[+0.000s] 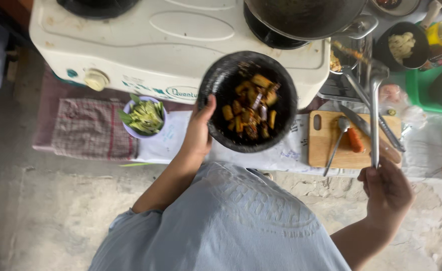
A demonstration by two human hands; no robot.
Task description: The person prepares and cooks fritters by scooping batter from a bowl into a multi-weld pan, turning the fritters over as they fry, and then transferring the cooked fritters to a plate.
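Observation:
My left hand (199, 131) grips the near rim of a black bowl (220, 83) and holds it up in front of the white stove (165, 40). The bowl holds browned, yellowish food chunks (251, 106). My right hand (387, 189) is closed on the handle of a long metal ladle (374, 115), whose shaft reaches up towards a dark wok (306, 17) on the right burner. The ladle's head is blurred near the wok's handle.
A small lilac bowl of green vegetable strips (143, 116) sits left of the black bowl, beside a checked cloth (91, 129). A wooden cutting board (333, 140) carries a knife, a spoon and a carrot piece. Bowls and a green tray crowd the far right.

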